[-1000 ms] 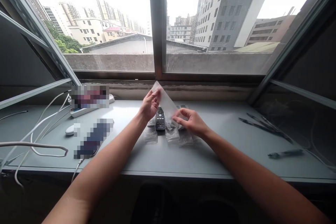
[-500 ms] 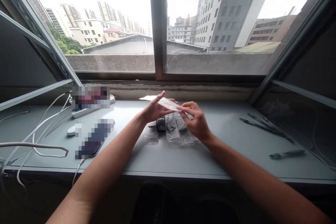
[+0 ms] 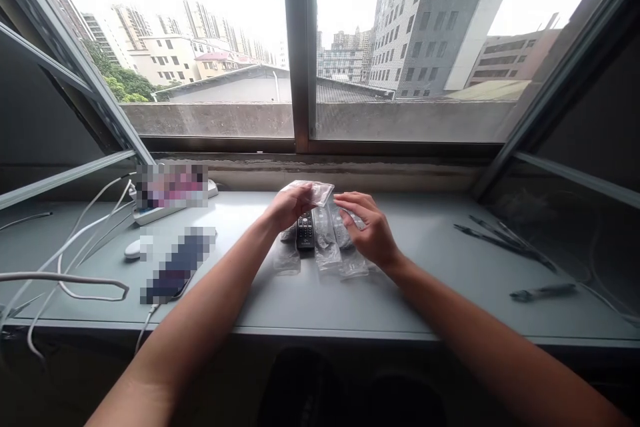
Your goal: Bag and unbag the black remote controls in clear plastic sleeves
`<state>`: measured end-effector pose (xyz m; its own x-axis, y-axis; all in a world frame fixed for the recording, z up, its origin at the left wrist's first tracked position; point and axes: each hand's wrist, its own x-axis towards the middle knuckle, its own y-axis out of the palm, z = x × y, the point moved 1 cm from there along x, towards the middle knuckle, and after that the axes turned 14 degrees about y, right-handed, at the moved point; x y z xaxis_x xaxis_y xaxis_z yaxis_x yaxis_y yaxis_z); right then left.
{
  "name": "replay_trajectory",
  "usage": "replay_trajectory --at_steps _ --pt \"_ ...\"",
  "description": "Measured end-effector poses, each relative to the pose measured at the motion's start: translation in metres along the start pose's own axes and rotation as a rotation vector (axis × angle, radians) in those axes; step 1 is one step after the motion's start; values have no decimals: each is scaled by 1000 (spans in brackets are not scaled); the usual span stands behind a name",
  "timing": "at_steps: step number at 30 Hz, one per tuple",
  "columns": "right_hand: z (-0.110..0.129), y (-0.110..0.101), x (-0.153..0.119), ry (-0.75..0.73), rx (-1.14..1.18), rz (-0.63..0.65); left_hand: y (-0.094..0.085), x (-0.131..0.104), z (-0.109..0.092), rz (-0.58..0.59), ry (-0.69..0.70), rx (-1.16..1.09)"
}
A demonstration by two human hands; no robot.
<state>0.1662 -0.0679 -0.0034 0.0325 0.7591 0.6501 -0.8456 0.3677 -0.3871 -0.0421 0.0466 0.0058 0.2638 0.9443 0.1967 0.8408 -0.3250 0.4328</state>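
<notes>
A thin clear plastic bag is pinched between the thumb and fingers of my left hand, raised over the desk. Just to its right, my right hand has thumb and fingers apart, its fingertips close to the bag's edge; nothing shows in it. Below my hands lies a black remote control, bare, with its upper end partly hidden by my left hand. Several bagged items flank it: one plastic sleeve on the left, another sleeve on the right, and a third partly under my right hand.
On the left are a blurred-out phone with a cable, a white mouse-like object and a power strip with loose white cables. Several pens and a marker-like pen lie right. A window stands behind the desk.
My left hand has closed its thumb onto the bag, which earlier lay across its open palm. My right hand has let go of the bag's near end and its fingers have spread.
</notes>
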Motion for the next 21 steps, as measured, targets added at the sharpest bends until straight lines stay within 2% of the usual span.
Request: replay_trajectory --at_steps 7,14,21 --pt "-1 2 0 0 -10 49 9 -7 -4 156 -27 -37" --pt "0 0 -2 52 6 31 11 -6 -4 55 -73 -92" --pt "1 2 -3 47 -2 64 12 -7 0 55 -113 -100"
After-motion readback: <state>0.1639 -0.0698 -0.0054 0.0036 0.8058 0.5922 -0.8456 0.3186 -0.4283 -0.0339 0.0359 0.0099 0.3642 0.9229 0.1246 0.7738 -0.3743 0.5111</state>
